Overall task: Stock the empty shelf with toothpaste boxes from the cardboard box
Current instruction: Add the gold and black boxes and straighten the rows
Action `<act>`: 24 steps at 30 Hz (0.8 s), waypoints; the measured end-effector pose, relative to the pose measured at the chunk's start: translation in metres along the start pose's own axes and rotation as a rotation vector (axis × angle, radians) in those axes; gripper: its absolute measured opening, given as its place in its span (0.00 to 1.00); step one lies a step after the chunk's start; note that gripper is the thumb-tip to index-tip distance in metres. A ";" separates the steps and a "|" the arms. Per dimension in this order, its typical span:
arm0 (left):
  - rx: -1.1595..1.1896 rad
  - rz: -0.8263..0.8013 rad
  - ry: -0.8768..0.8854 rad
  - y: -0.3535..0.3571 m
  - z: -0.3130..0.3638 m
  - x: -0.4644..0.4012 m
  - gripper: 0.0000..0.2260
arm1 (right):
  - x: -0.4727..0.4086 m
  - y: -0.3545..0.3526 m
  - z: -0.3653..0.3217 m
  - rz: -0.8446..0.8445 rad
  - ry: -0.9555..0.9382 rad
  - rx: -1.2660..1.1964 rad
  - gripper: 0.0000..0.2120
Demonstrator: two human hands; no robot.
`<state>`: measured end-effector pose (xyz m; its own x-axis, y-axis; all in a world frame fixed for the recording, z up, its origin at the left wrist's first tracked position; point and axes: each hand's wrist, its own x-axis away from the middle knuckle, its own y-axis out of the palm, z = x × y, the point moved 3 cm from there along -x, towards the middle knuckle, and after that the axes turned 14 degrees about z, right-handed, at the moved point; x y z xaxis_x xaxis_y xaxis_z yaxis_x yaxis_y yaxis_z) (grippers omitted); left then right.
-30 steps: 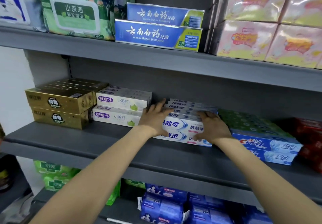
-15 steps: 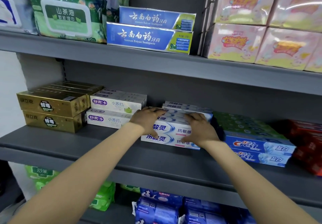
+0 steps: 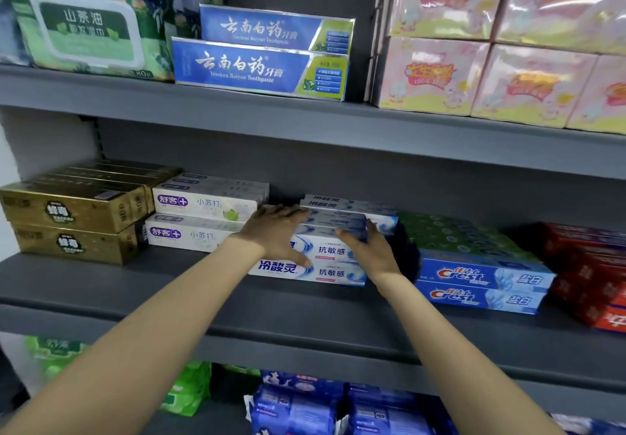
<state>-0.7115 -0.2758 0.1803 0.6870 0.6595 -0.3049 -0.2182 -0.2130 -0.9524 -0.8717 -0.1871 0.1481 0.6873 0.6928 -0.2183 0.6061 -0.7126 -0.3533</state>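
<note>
Toothpaste boxes [image 3: 325, 251], white and blue, stacked two high on the middle shelf [image 3: 305, 319], between the white-and-purple boxes [image 3: 203, 204] on the left and the Crest boxes [image 3: 481, 277] on the right. Lying flat, long axis running left to right along the shelf, printed faces turned outward toward the aisle; further rows of the same kind visible behind the front pair.

Left hand [image 3: 276, 231] spread flat over the left end of the stack, fingers straight across the top, thumb down the front face. Right hand [image 3: 369, 248] flat against the right end, fingers extended along the top edge. Neither curled round a box: a pressing, squaring contact from both ends rather than a hold.

Risks from here, judged only from the layout:
- Uneven push from one side could skew the upper box off the lower one, leaving it angled or overhanging the front.
- Pushing too far left could jam the stack into the white-and-purple boxes, just beside it, and nudge those out of line.
- Dark gap between the stack and the Crest boxes: a hard shove rightward could tip a box into it.
- Withdrawing quickly with the palm dragging across the top could pull the upper box forward toward the shelf lip.

Cardboard box out of sight.
</note>
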 end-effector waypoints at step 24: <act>0.062 0.026 -0.140 -0.008 0.023 -0.032 0.24 | -0.049 -0.028 -0.012 0.013 -0.091 0.356 0.33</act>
<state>-0.7475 -0.2790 0.1980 0.5784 0.7490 -0.3232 -0.2800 -0.1899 -0.9410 -0.9176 -0.2025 0.1793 0.6463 0.7020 -0.2991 0.4090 -0.6496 -0.6409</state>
